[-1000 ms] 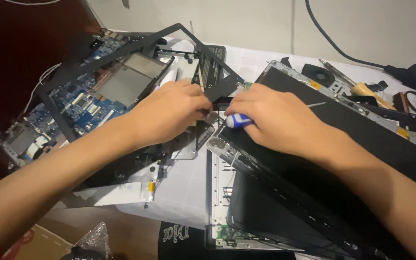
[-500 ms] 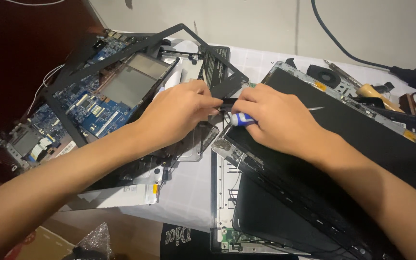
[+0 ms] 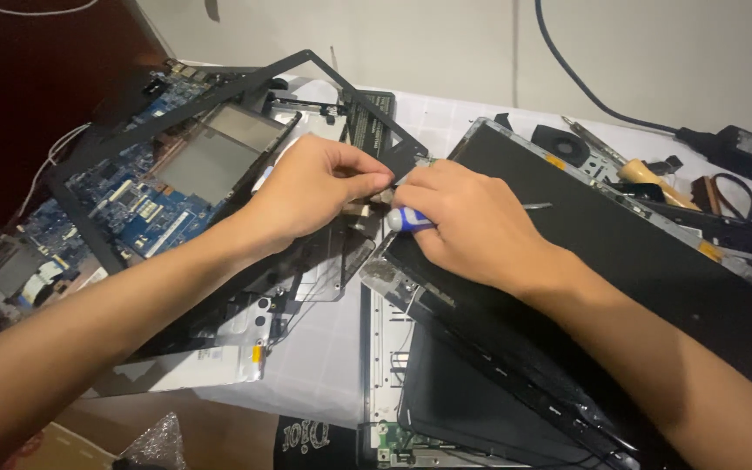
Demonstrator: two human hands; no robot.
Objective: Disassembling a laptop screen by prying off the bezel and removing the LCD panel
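Both hands meet mid-scene over the left corner of the black panel (image 3: 620,252). The left hand (image 3: 315,187) pinches a small part I cannot make out; the right hand (image 3: 472,222) is closed around a blue-and-white screwdriver (image 3: 406,219). A blue board (image 3: 132,204) and black bezel (image 3: 219,96) lie to the left.

Electronics repair bench: a bare circuit board (image 3: 132,204) and laptop panel (image 3: 620,252) cover it.
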